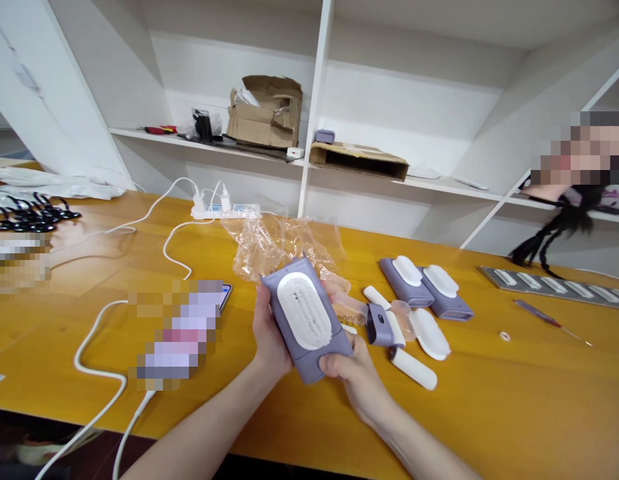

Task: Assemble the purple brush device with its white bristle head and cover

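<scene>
Gripping from both sides, the two bare hands hold a lavender, box-shaped plastic casing with a white oval pad on its upper face [305,320], tilted and apparently raised above the glossy orange-brown wooden table [514,407]. The left hand [270,337] cups its nine o'clock side, thumb along the edge, fingers partly hidden underneath; the right hand [352,367] pinches the corner near five o'clock, thumb flat on the face.

It will probably handle as light and stiff, its smooth walls a little slippery. The pad looks rough and streaked along the middle, perhaps easily marked, so the long side walls seem the better hold.

Near four o'clock lies a white rounded plastic cylinder [413,369]; at three, just beside the right hand, an open lavender plastic shell [379,327]. Toward two sit two more lavender casings with white oval pads [448,297]. A crinkled clear plastic bag [259,243] lies close at eleven, and a flat phone-like device with a blurred screen [182,333] at nine, its white cable trailing toward seven.

The table's front edge passes beneath the forearms at six. The widest stretch of visible wood spreads toward five, probably the easiest room for moving.
</scene>
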The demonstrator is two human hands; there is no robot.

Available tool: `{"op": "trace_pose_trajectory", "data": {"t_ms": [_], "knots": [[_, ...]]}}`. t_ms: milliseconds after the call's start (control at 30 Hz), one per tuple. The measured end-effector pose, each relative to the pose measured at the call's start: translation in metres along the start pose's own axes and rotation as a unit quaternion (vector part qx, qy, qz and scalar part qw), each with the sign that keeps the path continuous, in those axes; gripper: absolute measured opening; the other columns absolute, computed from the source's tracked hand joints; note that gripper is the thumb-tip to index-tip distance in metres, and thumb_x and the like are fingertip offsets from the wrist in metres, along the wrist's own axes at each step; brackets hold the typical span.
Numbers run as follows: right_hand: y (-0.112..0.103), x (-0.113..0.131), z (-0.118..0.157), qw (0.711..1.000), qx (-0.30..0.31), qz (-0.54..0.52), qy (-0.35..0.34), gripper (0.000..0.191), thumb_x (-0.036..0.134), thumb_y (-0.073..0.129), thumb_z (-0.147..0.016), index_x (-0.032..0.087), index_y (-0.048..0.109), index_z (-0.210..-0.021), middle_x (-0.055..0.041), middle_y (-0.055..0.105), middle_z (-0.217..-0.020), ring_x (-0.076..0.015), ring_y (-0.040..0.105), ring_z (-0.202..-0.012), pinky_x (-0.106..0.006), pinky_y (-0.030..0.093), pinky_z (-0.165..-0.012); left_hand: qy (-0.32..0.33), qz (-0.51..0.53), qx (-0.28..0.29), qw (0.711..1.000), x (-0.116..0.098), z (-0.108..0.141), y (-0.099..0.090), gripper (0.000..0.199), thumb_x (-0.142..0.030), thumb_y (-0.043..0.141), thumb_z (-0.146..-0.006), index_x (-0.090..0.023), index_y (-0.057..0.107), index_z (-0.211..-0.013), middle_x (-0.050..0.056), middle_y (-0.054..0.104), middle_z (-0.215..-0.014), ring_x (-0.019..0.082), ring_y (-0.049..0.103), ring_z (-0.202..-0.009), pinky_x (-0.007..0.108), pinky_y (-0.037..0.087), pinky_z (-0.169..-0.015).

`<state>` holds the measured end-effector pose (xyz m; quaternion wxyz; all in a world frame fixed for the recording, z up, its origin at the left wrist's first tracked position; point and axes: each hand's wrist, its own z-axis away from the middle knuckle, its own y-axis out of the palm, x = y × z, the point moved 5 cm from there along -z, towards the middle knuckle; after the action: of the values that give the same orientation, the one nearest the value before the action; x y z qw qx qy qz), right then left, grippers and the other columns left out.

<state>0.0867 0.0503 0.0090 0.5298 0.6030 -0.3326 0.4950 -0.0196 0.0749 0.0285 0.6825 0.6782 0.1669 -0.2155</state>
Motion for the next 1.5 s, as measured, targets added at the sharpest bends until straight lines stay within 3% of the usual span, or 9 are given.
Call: {"op": "trace_pose_trajectory", "data": {"t_ms": [300, 500, 733, 833, 933, 1033, 1200, 1333, 1500], "knots": [[0.006, 0.004, 0.004, 1.000, -0.010, -0.018, -0.002, 0.020, 0.016, 0.070, -0.049, 0.016, 0.070, -0.069, 0.0020, 0.058, -0.060, -0.0130, 0.043, -0.058, -0.024, 0.036, -0.055, -0.006, 0.004, 0.010, 1.000, 0.001, -0.001, -0.001, 0.071, -0.073, 0.042, -0.075, -0.013, 0.070, -0.099, 0.013, 0.073, -0.093, 0.034, 0.068, -0.087, 0.043, 0.055, -0.071], [-0.008, 0.005, 0.000, 0.998, -0.056, -0.029, 0.019, 0.015, 0.019, 0.070, -0.053, 0.017, 0.055, -0.056, 0.0070, 0.040, -0.049, -0.0066, 0.023, -0.048, -0.020, 0.014, -0.043, -0.006, -0.016, 0.042, 0.999, -0.002, -0.004, 0.002, 0.069, -0.066, 0.053, -0.075, -0.013, 0.062, -0.118, 0.015, 0.068, -0.114, 0.034, 0.063, -0.105, 0.044, 0.050, -0.088], [-0.036, 0.030, -0.004, 0.989, -0.099, 0.014, -0.105, 0.015, 0.024, 0.072, -0.056, 0.018, 0.061, -0.062, 0.0049, 0.043, -0.052, -0.0085, 0.031, -0.047, -0.021, 0.020, -0.039, 0.140, -0.123, -0.020, 0.982, -0.021, -0.007, -0.009, 0.057, -0.046, 0.059, -0.082, -0.029, 0.049, -0.135, 0.005, 0.057, -0.134, 0.026, 0.051, -0.124, 0.036, 0.042, -0.100], [-0.045, 0.035, -0.005, 0.980, -0.145, -0.023, -0.133, 0.017, 0.026, 0.074, -0.057, 0.019, 0.059, -0.062, 0.0042, 0.045, -0.055, -0.0092, 0.033, -0.048, -0.021, 0.022, -0.037, 0.279, -0.259, -0.039, 0.924, -0.039, 0.001, -0.004, 0.052, -0.036, 0.059, -0.084, -0.033, 0.048, -0.135, 0.004, 0.048, -0.144, 0.026, 0.044, -0.131, 0.038, 0.034, -0.107], [-0.049, 0.038, -0.007, 0.974, -0.174, -0.055, -0.137, 0.020, 0.028, 0.075, -0.059, 0.019, 0.057, -0.061, 0.0038, 0.045, -0.058, -0.0090, 0.034, -0.048, -0.020, 0.024, -0.036, 0.350, -0.527, -0.105, 0.768, -0.054, 0.013, 0.002, 0.055, -0.027, 0.054, -0.085, -0.033, 0.044, -0.139, 0.007, 0.031, -0.154, 0.034, 0.029, -0.139, 0.056, 0.017, -0.112], [-0.051, 0.042, -0.008, 0.970, -0.187, -0.066, -0.140, 0.017, 0.028, 0.073, -0.061, 0.019, 0.059, -0.064, 0.0035, 0.046, -0.061, -0.0089, 0.033, -0.049, -0.020, 0.023, -0.034, 0.250, -0.761, -0.187, 0.568, -0.061, 0.020, -0.011, 0.059, -0.025, 0.044, -0.088, -0.028, 0.033, -0.146, 0.017, 0.019, -0.157, 0.045, 0.026, -0.137, 0.075, 0.014, -0.099], [-0.051, 0.044, -0.009, 0.971, -0.181, -0.073, -0.140, 0.016, 0.028, 0.074, -0.061, 0.020, 0.059, -0.064, 0.0039, 0.044, -0.061, -0.0085, 0.030, -0.047, -0.021, 0.022, -0.033, 0.140, -0.880, -0.211, 0.403, -0.064, 0.020, -0.042, 0.059, -0.015, 0.034, -0.088, -0.022, 0.034, -0.146, 0.025, 0.028, -0.151, 0.048, 0.046, -0.123, 0.073, 0.028, -0.093], [-0.050, 0.041, -0.008, 0.973, -0.181, -0.073, -0.124, 0.017, 0.028, 0.075, -0.060, 0.019, 0.061, -0.063, 0.0039, 0.046, -0.060, -0.0079, 0.030, -0.046, -0.020, 0.023, -0.033, 0.152, -0.890, -0.203, 0.380, -0.064, 0.011, -0.051, 0.060, -0.013, 0.037, -0.085, -0.023, 0.037, -0.144, 0.022, 0.032, -0.150, 0.049, 0.047, -0.121, 0.072, 0.028, -0.095], [-0.046, 0.041, -0.006, 0.977, -0.171, -0.058, -0.115, 0.018, 0.029, 0.074, -0.059, 0.018, 0.059, -0.058, 0.0040, 0.044, -0.056, -0.0081, 0.031, -0.045, -0.021, 0.024, -0.033, 0.202, -0.820, -0.213, 0.492, -0.073, 0.014, -0.041, 0.060, -0.013, 0.040, -0.085, -0.025, 0.037, -0.144, 0.020, 0.028, -0.153, 0.047, 0.039, -0.129, 0.075, 0.017, -0.099]]}}
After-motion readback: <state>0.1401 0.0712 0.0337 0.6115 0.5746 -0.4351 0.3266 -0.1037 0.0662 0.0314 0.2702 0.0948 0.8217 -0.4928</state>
